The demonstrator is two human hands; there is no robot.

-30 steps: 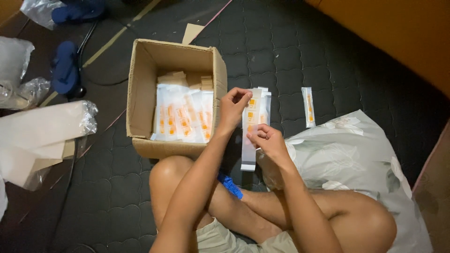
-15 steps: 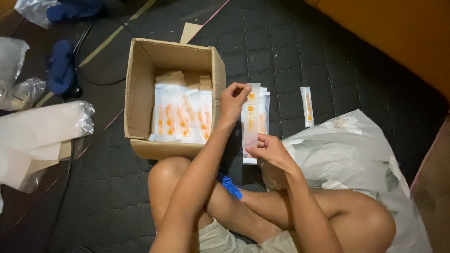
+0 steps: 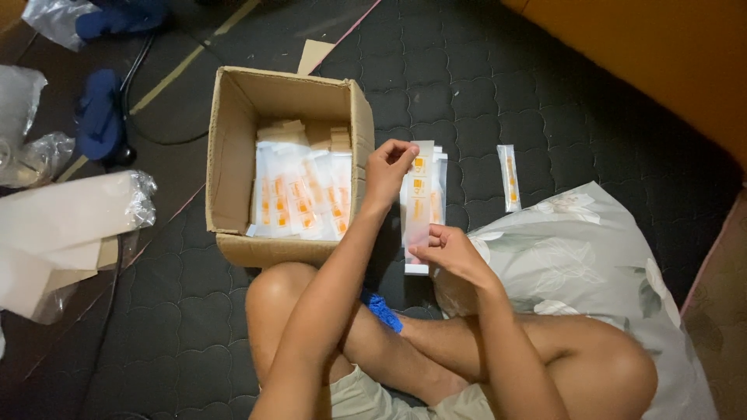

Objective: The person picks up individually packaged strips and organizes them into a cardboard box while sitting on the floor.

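Starting far left: white roll [image 3: 66,225] in crinkled plastic lying on the floor, clear bags [image 3: 31,148] above it, blue slippers [image 3: 99,117] parked beside a black cable, all pushed well clear of the sitting spot. Next along, open carton [image 3: 226,155], flaps up, turned toward the knees so it stays within reach. Inside, flat white-and-orange packets [image 3: 299,194] laid overlapping toward the near wall, tan pieces stacked behind them at the far wall, what they are too small to tell. Scrap of cardboard [image 3: 313,54] loose on the floor beyond the carton.

Moving to centre: left hand [image 3: 387,167] raised just beside the carton's right wall, fingertips pinching the top end of a long clear strip [image 3: 419,204]. Right hand [image 3: 445,250] lower, thumb and fingers pinching the bottom end, so the strip hangs stretched lengthwise between both hands, upright and face up to the eyes, probably for a look or for squaring it up. Directly behind it, small stack [image 3: 437,167] of like strips on the floor, edges roughly lined up, close enough to drop onto. Blue scrap [image 3: 385,311] tucked against the crossed legs below.

Further right, single strip [image 3: 509,177] lying alone, apart from the stack. Then floral cloth [image 3: 591,257] bunched beside the right knee, on the dark quilted mat [image 3: 498,85], with an orange wall at far right.
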